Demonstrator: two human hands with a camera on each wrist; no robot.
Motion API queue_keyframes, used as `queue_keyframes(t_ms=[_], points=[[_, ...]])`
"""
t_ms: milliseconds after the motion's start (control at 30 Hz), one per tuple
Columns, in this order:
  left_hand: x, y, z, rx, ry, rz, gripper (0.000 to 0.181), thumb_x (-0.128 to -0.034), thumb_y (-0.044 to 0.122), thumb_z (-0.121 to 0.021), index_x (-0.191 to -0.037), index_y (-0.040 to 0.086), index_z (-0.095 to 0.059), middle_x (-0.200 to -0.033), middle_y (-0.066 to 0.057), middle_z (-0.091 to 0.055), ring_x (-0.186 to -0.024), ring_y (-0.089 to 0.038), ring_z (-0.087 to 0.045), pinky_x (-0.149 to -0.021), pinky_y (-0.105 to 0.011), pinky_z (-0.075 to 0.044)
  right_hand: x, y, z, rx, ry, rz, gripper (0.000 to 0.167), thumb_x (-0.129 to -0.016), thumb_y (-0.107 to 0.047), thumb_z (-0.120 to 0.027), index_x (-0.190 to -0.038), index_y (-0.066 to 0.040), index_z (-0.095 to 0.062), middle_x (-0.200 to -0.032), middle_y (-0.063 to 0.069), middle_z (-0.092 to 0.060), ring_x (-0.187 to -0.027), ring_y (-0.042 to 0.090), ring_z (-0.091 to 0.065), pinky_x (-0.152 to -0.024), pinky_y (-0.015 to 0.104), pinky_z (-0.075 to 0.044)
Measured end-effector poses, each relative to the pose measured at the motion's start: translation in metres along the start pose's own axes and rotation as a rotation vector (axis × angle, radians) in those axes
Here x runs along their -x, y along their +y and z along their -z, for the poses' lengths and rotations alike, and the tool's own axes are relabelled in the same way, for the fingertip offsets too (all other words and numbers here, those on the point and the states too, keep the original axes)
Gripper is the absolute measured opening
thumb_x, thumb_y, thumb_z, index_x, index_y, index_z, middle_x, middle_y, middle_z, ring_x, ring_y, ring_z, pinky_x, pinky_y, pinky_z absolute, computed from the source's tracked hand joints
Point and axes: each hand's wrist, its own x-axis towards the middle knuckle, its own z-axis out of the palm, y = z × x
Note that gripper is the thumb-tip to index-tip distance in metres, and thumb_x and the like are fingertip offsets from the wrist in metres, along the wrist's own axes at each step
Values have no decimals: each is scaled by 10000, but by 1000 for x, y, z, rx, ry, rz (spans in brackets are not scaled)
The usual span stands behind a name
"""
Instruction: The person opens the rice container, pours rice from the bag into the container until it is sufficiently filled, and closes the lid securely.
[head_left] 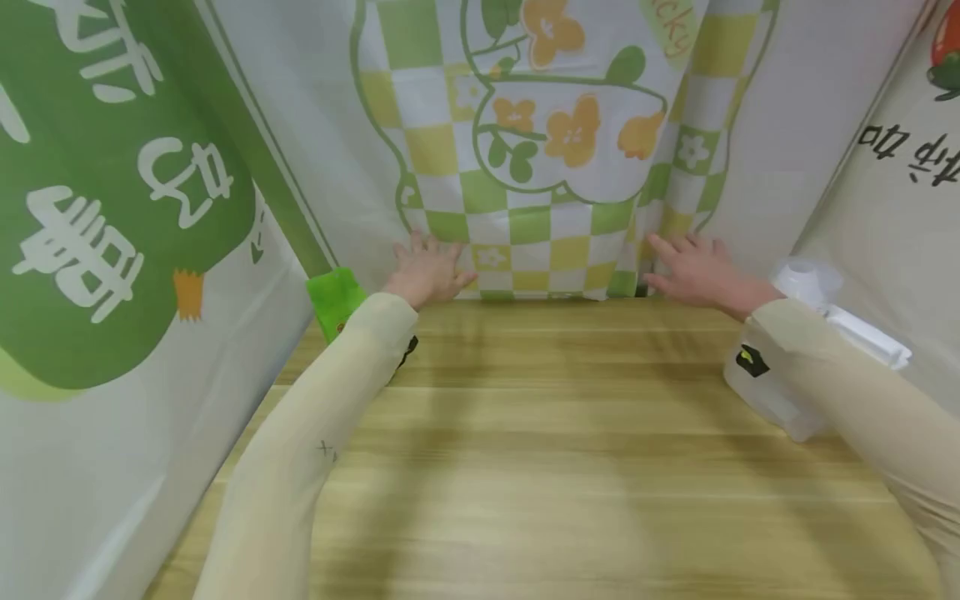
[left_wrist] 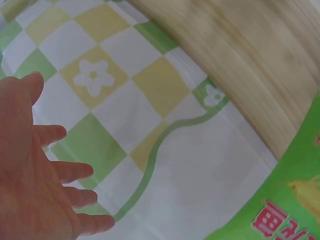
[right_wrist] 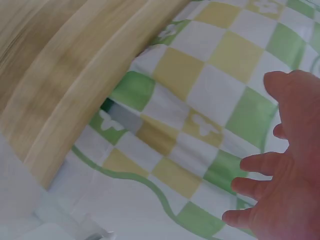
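Cloth (head_left: 532, 225) with a checked, flowered print rises at 12 o'clock from the middle of the counter (head_left: 540, 467), its lower border meeting the far edge. What matters most for the next move, I judge, is that the print stands between and beyond the two hands: from the left hand (head_left: 426, 273), at 11 o'clock on the counter, its middle lies towards 1 or 2; from the right hand (head_left: 692, 273), between 1 and 2, it lies towards 10 or 11. Both hands are spread wide and hold nothing, fingers reaching over the cloth; whether they press it, I cannot tell. The visible stretch runs up towards 12, but its top is cut off, so its true long axis is uncertain. A steep fold (head_left: 666, 158) sits close to 12 from the right hand, clearly the nearer one. A green packet (head_left: 335, 300) stands at 10, partly behind the left sleeve (head_left: 300, 450); a whitish container (head_left: 772, 400) sits between 2 and 3.
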Motion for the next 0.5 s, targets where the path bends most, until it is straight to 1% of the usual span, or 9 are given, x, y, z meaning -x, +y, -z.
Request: queue_keyframes(t_ms=[67, 167, 267, 367, 500], points=[[1, 2, -2, 6, -7, -6, 730, -987, 654, -282, -1568, 217, -212, -1604, -272, -172, -1478, -520, -56, -1119, -744, -153, 3, -1, 4, -24, 26, 5, 751, -1022, -499, -385, -1576, -89, -87, -1507, 352, -303, -1338, 605, -276, -1053, 772, -214], [3, 4, -6, 17, -21, -12, 743, -982, 662, -290, -1570, 216, -202, -1607, -271, -157, -1480, -515, -56, -1128, -735, -143, 9, -1, 9, -89, 56, 18, 750, -1015, -415, -452, -1571, -60, -95, -1498, 372, -300, -1326, 618, -280, -1072, 752, -214], [3, 7, -9, 23, -28, -7, 749, -983, 658, -294, -1574, 210, -183, -1612, -266, -143, -1483, -506, -57, -1142, -720, -131, 17, 1, 14, -146, 111, 26, 749, -998, -357, -506, -1559, -29, -133, -1483, 381, -317, -1315, 609, -305, -1087, 724, -230], [2, 8, -12, 34, -26, -9, 751, -988, 652, -288, -1581, 214, -148, -1616, -258, -134, -1484, -505, -47, -1147, -716, -114, 25, 5, 19, -178, 163, 19, 754, -991, -340, -530, -1553, -11, -150, -1463, 380, -348, -1300, 588, -343, -1087, 695, -268], [2, 10, -18, 34, -27, -13, 756, -984, 663, -274, -1583, 226, -130, -1618, -246, -148, -1484, -506, -54, -1139, -725, -122, 41, 12, 21, -224, 191, 15, 738, -997, -316, -524, -1551, -1, -152, -1478, 367, -342, -1319, 570, -335, -1092, 681, -268]])
